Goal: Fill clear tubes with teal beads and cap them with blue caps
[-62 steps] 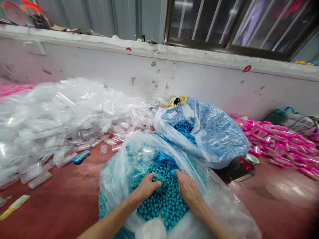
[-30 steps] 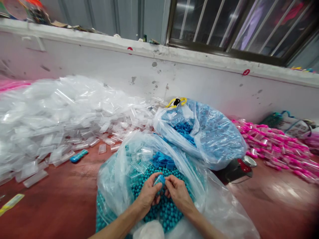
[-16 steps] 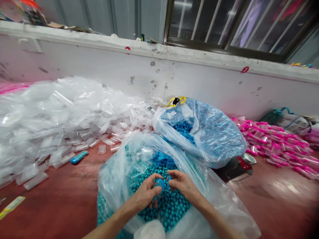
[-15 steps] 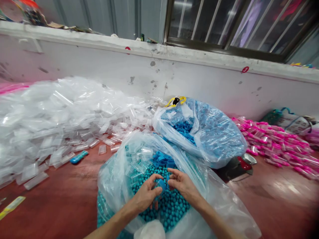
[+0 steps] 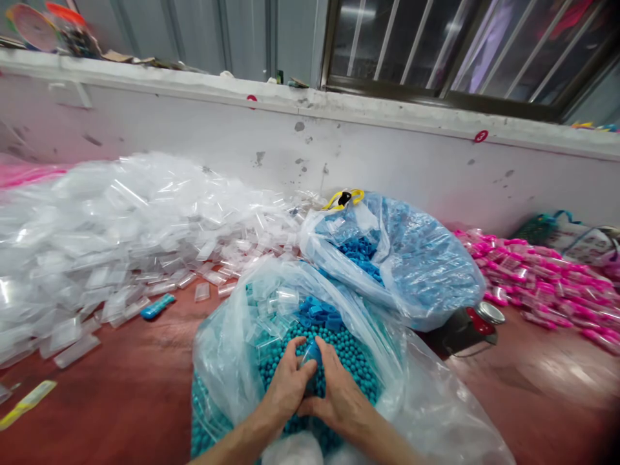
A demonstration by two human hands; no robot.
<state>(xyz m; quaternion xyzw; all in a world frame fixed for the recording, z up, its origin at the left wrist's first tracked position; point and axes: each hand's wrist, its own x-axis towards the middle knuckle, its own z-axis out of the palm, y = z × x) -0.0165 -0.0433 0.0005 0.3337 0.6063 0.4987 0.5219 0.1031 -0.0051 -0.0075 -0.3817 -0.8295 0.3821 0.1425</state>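
My left hand [image 5: 287, 382] is closed round a small blue-and-clear plastic container [image 5: 312, 353], its fingers curled over the left side. From the other side my right hand [image 5: 334, 387] presses against the same piece, with the thumb below it. My fingers cover much of the container. Both hands are over the teal beads [image 5: 356, 361] in an open plastic bag [image 5: 223, 349]. Blue plastic caps [image 5: 320, 312] and clear plastic tubes [image 5: 283, 301] lie on the beads at the bag's far side.
A heap of clear tubes [image 5: 145, 219] spreads along the wall at left. Behind my bag sits another bag [image 5: 431, 258] of blue pieces. Pink pieces [image 5: 547, 278] are piled at right, near a dark container with a metal lid [image 5: 490, 312]. A teal packet [image 5: 157, 306] lies on the red surface.
My right hand has moved left and down, bringing its small blue piece to the container in my left hand. The hands were apart and now meet around it. The view has shifted slightly.
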